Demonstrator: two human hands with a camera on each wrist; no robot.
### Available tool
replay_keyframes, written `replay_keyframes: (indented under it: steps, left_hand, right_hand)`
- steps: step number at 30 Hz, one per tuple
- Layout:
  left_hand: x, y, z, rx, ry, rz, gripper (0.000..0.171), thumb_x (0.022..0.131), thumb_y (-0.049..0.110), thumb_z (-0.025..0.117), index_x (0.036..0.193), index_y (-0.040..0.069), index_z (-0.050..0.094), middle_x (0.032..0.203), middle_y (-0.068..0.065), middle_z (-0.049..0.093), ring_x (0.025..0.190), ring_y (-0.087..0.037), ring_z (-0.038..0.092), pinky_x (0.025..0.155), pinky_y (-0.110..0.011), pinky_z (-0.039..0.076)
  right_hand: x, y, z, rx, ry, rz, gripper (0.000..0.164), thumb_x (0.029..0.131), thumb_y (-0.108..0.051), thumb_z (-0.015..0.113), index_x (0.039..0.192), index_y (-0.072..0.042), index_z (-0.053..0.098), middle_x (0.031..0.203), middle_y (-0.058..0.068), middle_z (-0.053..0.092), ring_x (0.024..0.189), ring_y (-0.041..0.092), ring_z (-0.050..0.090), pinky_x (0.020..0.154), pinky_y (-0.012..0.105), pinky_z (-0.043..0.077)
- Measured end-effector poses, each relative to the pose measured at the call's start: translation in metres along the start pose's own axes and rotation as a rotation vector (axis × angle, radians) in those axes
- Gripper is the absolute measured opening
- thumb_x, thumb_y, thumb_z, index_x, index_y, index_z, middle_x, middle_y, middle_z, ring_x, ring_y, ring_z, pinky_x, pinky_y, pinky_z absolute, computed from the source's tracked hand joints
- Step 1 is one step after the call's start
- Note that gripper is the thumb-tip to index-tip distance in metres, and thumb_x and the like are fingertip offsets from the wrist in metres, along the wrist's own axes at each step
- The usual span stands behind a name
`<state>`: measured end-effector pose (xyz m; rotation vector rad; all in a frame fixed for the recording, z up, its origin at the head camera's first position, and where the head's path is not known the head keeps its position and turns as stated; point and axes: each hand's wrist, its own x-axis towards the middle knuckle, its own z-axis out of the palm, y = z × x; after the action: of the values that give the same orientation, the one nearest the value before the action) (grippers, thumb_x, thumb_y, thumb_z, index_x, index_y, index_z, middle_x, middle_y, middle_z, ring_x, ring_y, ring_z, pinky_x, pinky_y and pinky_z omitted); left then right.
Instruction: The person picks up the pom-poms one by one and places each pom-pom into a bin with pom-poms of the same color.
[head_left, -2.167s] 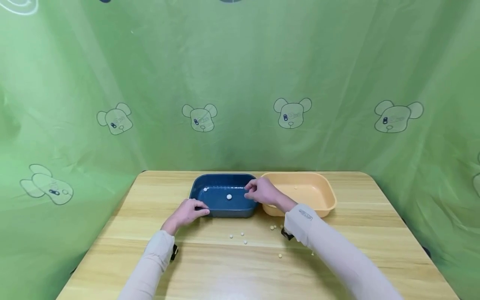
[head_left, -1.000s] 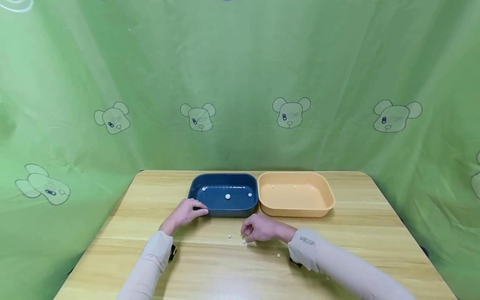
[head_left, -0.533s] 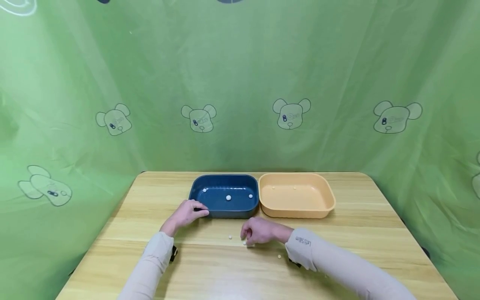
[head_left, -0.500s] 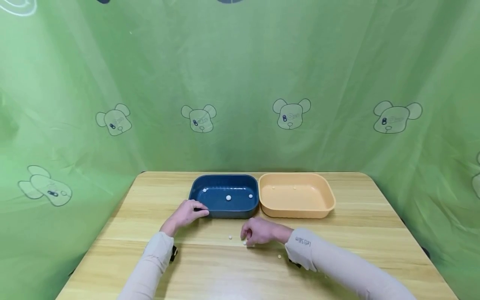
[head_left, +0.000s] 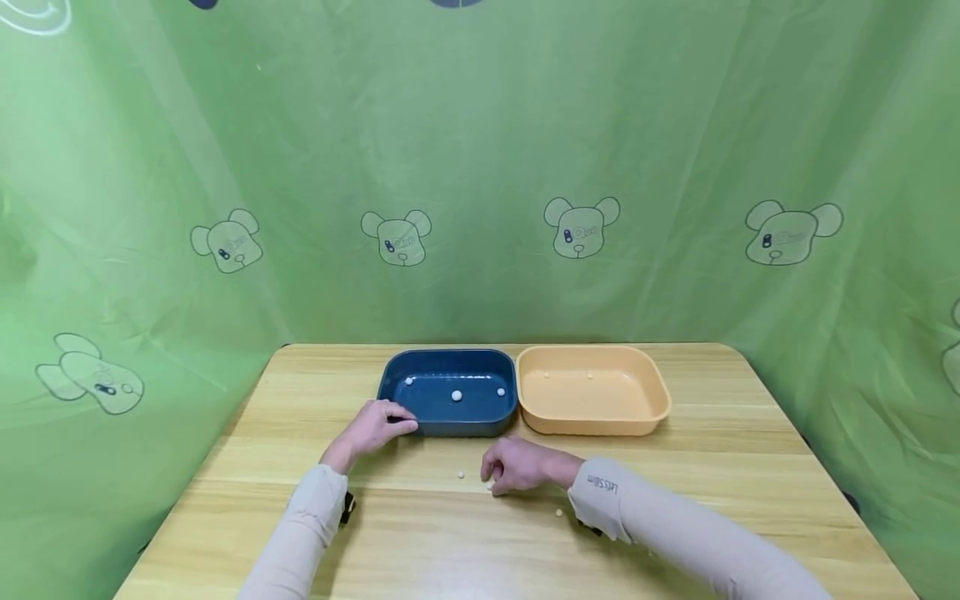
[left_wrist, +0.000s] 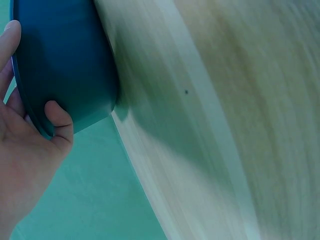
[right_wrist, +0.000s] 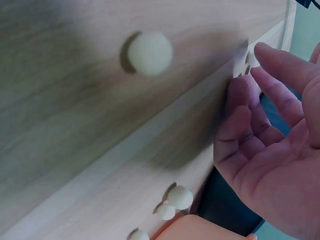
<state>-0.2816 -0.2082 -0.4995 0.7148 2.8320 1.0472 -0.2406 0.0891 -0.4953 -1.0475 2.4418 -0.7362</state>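
My left hand grips the near left corner of a dark blue plastic basin, thumb outside the wall and fingers over the rim. In the left wrist view this basin hides part of the fingers. My right hand is low over the table in front of the basins. Its thumb and index fingertips meet at a small white ball, which in the right wrist view shows between the tips. Its other fingers are curled; whether they hold anything is hidden. Another white ball lies just left.
White balls, the largest in the middle, lie inside the blue basin. Beside it stands an orange basin with small pale balls. A yellowish ball lies under the right forearm; several pale balls lie near the orange basin.
My right hand has come from over the blue basin's right side down to the table, where it now stays nearly still. A white ball has appeared in that basin's right part. The left hand keeps its place.
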Motion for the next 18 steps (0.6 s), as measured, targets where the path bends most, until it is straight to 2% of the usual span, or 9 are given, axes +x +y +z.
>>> replay_keyframes:
  steps: [10,18]
  left_hand:
    - [-0.0004,0.0006,0.0000,-0.012,0.004,0.019,0.017,0.087,0.026,0.069,0.094,0.012,0.076,0.094,0.001,0.070,0.090,-0.018,0.060,0.079,-0.031,0.048]
    - [-0.0003,0.0010,0.0002,-0.017,0.008,-0.017,0.014,0.086,0.025,0.070,0.094,0.014,0.076,0.093,0.004,0.070,0.089,-0.015,0.058,0.078,-0.030,0.047]
  right_hand:
    - [0.0009,0.0001,0.0020,-0.069,-0.006,-0.003,0.012,0.074,-0.006,0.077,0.080,-0.013,0.068,0.066,-0.014,0.052,0.063,-0.001,0.047,0.060,0.018,0.042]
    - [0.0015,-0.0023,0.0030,-0.091,-0.003,-0.010,0.014,0.074,-0.006,0.077,0.076,-0.014,0.066,0.064,-0.013,0.051,0.062,0.000,0.046,0.058,0.018,0.041]
